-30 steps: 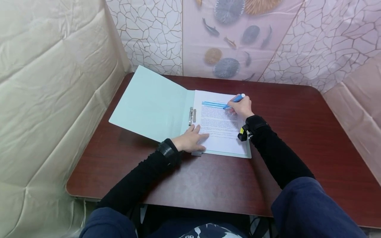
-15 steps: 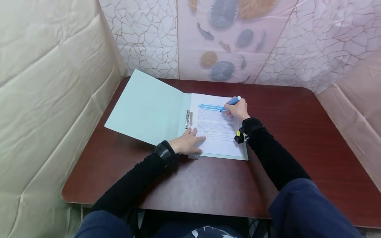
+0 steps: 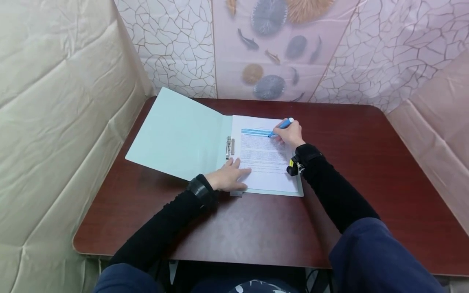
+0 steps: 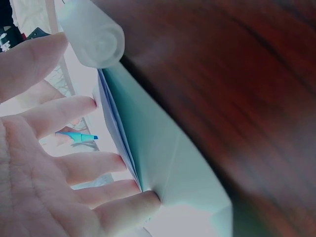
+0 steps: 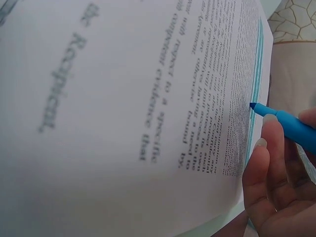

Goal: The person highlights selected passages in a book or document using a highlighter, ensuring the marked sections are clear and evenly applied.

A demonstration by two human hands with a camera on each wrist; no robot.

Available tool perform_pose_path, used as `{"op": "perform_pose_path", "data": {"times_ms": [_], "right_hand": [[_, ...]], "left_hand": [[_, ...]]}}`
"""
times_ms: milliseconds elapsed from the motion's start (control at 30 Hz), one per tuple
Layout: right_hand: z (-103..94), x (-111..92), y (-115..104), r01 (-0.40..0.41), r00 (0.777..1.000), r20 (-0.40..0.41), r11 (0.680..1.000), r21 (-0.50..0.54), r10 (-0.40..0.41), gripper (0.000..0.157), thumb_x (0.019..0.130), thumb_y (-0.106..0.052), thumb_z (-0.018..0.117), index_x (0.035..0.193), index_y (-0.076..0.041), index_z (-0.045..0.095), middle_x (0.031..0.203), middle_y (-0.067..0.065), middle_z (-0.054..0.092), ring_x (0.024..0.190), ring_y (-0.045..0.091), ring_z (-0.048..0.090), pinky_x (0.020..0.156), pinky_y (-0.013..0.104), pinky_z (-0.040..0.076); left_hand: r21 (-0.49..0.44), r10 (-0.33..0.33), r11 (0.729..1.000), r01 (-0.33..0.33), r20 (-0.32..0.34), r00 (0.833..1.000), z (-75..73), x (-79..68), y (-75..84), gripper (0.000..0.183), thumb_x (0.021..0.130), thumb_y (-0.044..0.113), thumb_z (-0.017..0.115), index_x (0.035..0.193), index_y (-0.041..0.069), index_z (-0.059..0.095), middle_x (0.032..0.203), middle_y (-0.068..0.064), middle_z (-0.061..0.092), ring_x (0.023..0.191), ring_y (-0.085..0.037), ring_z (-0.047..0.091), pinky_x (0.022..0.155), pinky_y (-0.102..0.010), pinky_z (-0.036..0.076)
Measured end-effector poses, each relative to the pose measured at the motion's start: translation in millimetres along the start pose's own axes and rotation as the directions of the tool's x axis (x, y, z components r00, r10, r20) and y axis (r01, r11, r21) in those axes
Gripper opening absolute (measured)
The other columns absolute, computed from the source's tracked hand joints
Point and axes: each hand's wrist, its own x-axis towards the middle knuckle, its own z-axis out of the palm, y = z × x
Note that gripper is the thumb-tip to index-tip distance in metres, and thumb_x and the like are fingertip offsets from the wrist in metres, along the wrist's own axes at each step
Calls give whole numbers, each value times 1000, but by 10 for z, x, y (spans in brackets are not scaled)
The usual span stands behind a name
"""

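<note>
A light green folder [image 3: 179, 134] lies unfolded with printed sheets [image 3: 271, 179] on its right side, beside a metal clip [image 3: 229, 147]. My right hand [image 3: 291, 133] pinches a blue highlighter [image 3: 285, 123]. In the right wrist view the highlighter's tip [image 5: 253, 105] meets the page at the blue lines [image 5: 257, 64] across the upper text. On the lower left of the sheets rests my left hand [image 3: 228, 176], its fingers spread. Close to that hand, at the folder's bottom edge, a translucent rounded piece [image 4: 101, 42] shows in the left wrist view; its kind is unclear.
The folder and both forearms are over a dark red-brown table [image 3: 256, 228]. Behind it stands a patterned wall covering [image 3: 271, 53]. Pale padded covering [image 3: 66, 122] hangs along the left side, and pinkish fabric [image 3: 436, 126] along the right.
The head view has shifted, so the table, folder and hands appear slightly further left and lower. The highlighter tip has crept slightly right along the text. My left hand keeps its place on the sheets.
</note>
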Motion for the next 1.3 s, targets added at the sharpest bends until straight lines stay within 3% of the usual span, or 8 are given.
{"op": "perform_pose_path", "data": {"times_ms": [567,1300], "right_hand": [[-6,24,22,-6,1000,4,1000,-9,7,13,87,-15,64,94,-5,63,91,23,72,66,25,70,63,35,57],[-29,40,37,12,1000,-9,1000,-4,-12,8,87,-14,64,90,-6,62,91,23,71,69,29,70,61,32,55]], "left_hand": [[5,17,1000,-17,-13,1000,34,15,16,62,95,36,59,150,16,37,158,-29,12,149,-43,5,121,-49,12],[5,30,1000,-29,-14,999,18,20,27,63,95,35,59,150,14,35,157,-32,9,148,-46,3,121,-51,10]]}}
